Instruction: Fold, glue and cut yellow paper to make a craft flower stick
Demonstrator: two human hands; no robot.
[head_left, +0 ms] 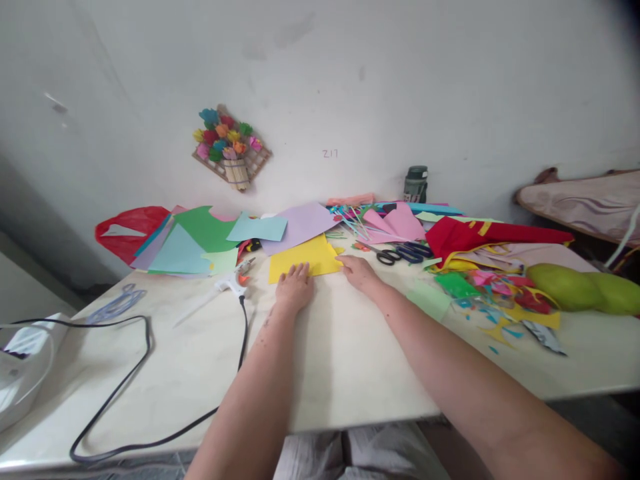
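A yellow paper sheet lies on the cream table in front of me. My left hand rests flat on the sheet's near edge, its fingers spread a little. At the sheet's right edge, my right hand has its fingers closed against the yellow paper, index finger and thumb at the border. Left of the sheet sits a white glue gun with a black cord. Scissors with dark handles lie beyond my right hand.
Coloured papers are piled at the back left. Paper scraps, red cloth and a green object lie at the right. A power strip and looping black cord occupy the left. A dark bottle stands behind.
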